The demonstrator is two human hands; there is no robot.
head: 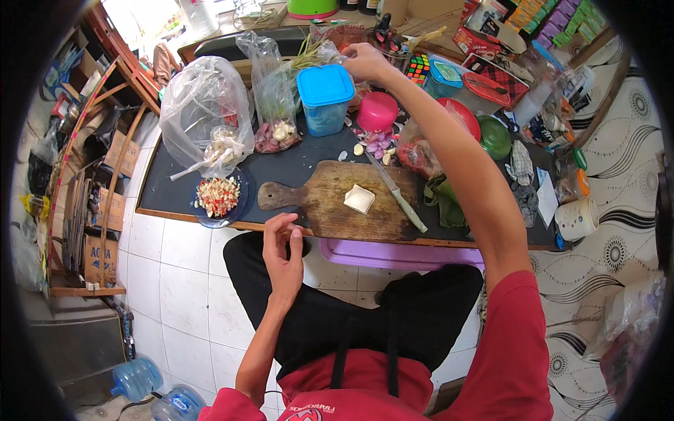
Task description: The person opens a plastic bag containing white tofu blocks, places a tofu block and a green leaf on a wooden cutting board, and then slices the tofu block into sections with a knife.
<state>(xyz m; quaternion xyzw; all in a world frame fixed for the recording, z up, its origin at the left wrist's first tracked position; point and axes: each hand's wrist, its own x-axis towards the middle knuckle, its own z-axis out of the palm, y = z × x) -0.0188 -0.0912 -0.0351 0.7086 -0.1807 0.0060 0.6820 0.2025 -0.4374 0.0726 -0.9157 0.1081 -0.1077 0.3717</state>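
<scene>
My left hand (284,255) is raised in front of the table edge, left of the cutting board's near side. Its fingers are curled and apart from the thumb, with nothing visible between them. At the back of the table, my right hand (363,62) has its fingertips on a crumpled piece of clear plastic (329,52), behind a blue-lidded container (325,100). A pale, squarish block (359,199) lies on the wooden cutting board (329,179). To its right, a knife with a pale green handle (406,209) rests across the board.
A glass dish of chopped red and pale pieces (218,197) stands at left, before a plastic bag (205,105). Peeled shallots (379,141) and garlic cloves (358,149) lie behind the board. A pink bowl (377,111), green cloth (450,202) and white cup (576,218) are farther right.
</scene>
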